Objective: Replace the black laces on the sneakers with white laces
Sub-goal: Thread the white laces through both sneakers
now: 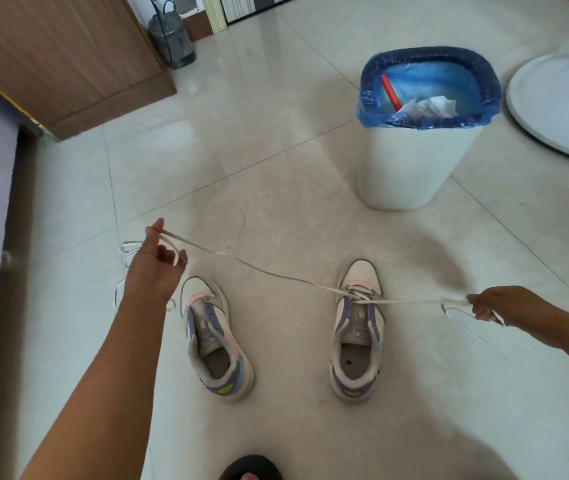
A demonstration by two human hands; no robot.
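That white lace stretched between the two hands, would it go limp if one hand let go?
Probably. The white lace looks thin and flat, straight only where the left hand and right hand pull it. Its loose tail past the right hand droops, so it seems floppy and light.

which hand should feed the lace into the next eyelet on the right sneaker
Probably the right hand: it pinches the white lace just beside the right sneaker. The left hand holds the other end stretched far over by the left sneaker.
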